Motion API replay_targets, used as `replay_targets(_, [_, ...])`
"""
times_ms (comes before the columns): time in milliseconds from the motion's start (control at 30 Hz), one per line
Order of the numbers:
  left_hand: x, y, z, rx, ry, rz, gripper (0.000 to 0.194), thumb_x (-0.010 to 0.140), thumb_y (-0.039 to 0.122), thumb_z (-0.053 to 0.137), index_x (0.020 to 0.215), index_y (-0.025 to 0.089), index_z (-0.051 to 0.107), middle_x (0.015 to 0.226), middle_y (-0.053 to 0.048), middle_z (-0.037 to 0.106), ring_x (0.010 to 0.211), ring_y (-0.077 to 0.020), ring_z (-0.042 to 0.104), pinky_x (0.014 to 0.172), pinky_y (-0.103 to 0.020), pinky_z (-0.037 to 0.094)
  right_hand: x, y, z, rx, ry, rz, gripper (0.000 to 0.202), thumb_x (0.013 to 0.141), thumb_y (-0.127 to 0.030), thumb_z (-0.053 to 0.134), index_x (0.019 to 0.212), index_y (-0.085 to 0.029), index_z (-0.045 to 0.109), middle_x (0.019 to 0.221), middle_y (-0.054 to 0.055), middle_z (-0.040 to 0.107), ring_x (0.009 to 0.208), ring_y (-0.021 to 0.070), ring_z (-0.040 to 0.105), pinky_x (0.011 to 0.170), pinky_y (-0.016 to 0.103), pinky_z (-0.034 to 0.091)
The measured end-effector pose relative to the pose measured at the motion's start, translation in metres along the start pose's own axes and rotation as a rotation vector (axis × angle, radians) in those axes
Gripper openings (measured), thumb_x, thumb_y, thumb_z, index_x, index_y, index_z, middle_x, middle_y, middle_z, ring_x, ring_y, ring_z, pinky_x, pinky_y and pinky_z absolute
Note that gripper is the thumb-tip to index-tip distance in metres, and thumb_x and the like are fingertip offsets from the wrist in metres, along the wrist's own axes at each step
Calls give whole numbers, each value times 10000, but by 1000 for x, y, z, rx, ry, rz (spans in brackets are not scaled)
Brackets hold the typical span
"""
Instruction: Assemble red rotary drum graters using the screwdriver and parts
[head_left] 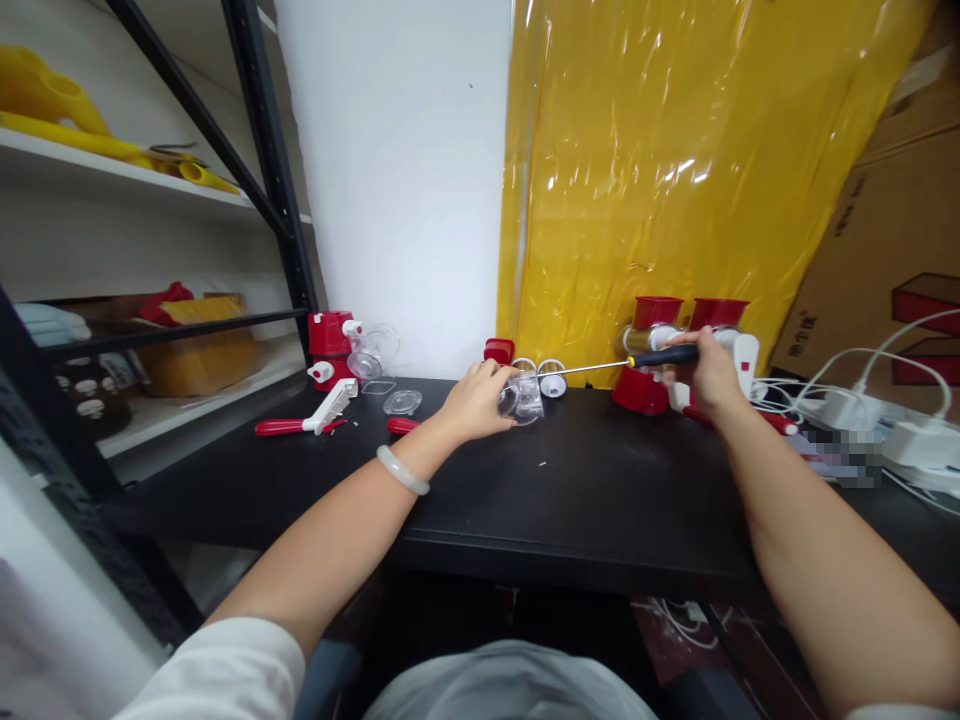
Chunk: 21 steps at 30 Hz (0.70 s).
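My left hand (480, 400) is wrapped round a clear plastic part (525, 398) above the black table (480, 490). A screwdriver (667, 356) with a dark blue and yellow handle is gripped in my right hand (712, 375). Its long metal shaft points left, and the tip reaches the clear part, though exact contact is too small to tell. Just behind the clear part is a round white piece (553, 384), beside a small red piece (499, 350). A red handle (403, 426) lies partly behind my left wrist.
At the left stand red housings (330, 345), with a white and red handle (326, 408) and a clear lid (403, 402) nearby. Red funnels (658, 310), white chargers (847, 408) and cables are at the right. Shelving rises at the left.
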<state>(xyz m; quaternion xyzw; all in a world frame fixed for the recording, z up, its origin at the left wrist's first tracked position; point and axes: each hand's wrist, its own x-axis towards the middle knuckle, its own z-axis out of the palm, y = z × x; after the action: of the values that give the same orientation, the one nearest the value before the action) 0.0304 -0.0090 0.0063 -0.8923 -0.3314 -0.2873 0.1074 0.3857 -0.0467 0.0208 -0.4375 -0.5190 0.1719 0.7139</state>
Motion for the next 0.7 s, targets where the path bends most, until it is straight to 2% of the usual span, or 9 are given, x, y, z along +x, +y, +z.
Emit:
replay_targets(67, [0,0,0,1,-1,-4,711,614,361,771,1248,258,466,1161,-68,486,1098,-283,462,931,-410,438,0,0,3,209,-54,36,183,759,-412,588,845,-253,557,729,28,672,603,202,621,507,331,501])
replay_targets(133, [0,0,0,3,-1,-6,711,616,358,767,1251,258,464,1157,-68,487,1095,-283,465,928,-409,440,0,1,6,291,-62,33,211,689,-321,670,857,-268,555,822,20,682,705,211,644,559,344,530])
replay_targets(233, [0,1,-1,5,-8,-5,718,614,359,766,1255,260,460,1155,-65,487,1096,-281,467,935,-408,437,1,3,7,169,33,12,245,709,-414,702,796,-251,541,580,-26,565,452,138,516,455,300,487])
replay_targets(300, [0,2,-1,6,-11,-5,716,613,361,766,1252,261,461,1156,-64,487,1099,-281,467,941,-406,433,2,5,5,101,69,20,316,786,-549,588,758,-241,527,431,-59,428,324,102,358,411,304,460])
replay_targets(333, [0,2,-1,6,-11,-5,715,613,361,766,1252,260,461,1157,-65,487,1101,-282,466,943,-406,432,3,5,4,108,64,48,351,821,-580,509,758,-236,531,413,-54,422,308,105,343,414,318,465])
replay_targets(400, [0,2,-1,8,-9,-8,715,612,363,767,1251,260,462,1157,-65,487,1101,-282,467,940,-405,433,3,4,4,177,18,110,315,846,-525,445,815,-231,554,511,-4,564,365,144,465,462,347,495])
replay_targets(500, [0,2,-1,5,-7,-3,716,611,368,770,1249,257,464,1153,-65,488,1094,-281,468,933,-405,437,2,2,7,258,1,104,183,746,-352,567,893,-244,562,769,30,691,581,199,631,544,354,524])
replay_targets(600, [0,2,-1,2,-5,1,712,617,367,767,1251,254,463,1148,-67,490,1091,-280,468,927,-406,441,0,2,8,122,52,31,210,742,-401,621,857,-229,590,627,13,635,459,167,556,445,304,461])
replay_targets(700, [0,3,-2,4,-11,-12,708,621,364,763,1254,261,461,1149,-66,490,1096,-281,467,929,-407,439,1,4,5,-57,108,6,362,815,-549,520,749,-203,600,433,2,498,336,137,419,348,274,350])
